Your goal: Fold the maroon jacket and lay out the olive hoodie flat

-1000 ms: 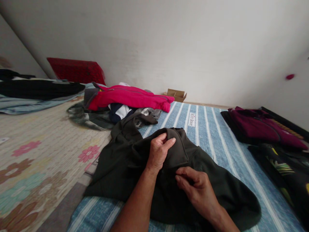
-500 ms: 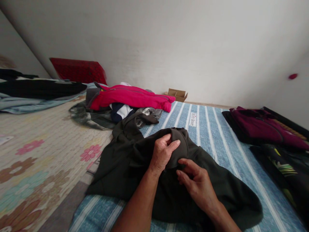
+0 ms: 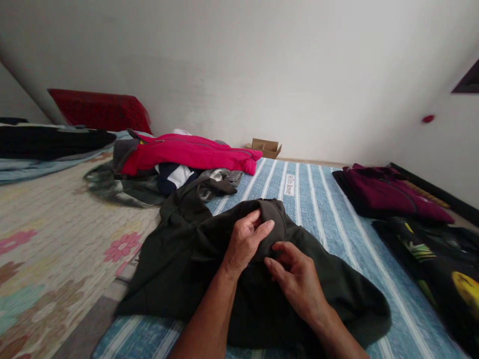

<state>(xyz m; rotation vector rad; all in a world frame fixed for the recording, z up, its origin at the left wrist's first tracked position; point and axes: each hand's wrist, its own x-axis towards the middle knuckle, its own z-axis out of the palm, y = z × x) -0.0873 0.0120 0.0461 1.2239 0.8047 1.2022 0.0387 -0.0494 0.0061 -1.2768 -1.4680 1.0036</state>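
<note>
Clock bearings taken from the middle of the dark green garment [image 3: 262, 309]. Garment lies spread, rumpled, on the blue striped cover [image 3: 339, 217], directly before the person. Its collar [image 3: 279, 228], toward 1 o'clock, is folded over. Left hand [image 3: 245, 242], at 12, grasps the collar between thumb on top and fingers tucked behind. Right hand [image 3: 295, 276], at 2, has thumb and index finger bent at the collar's lower edge; cannot tell whether cloth is pinched. Surroundings: pink jacket [image 3: 190, 153] atop other clothes at 11; cardboard box [image 3: 265, 148] at 12; folded maroon garment [image 3: 385, 192] at 2; black printed garment [image 3: 430, 269] at 3.
</note>
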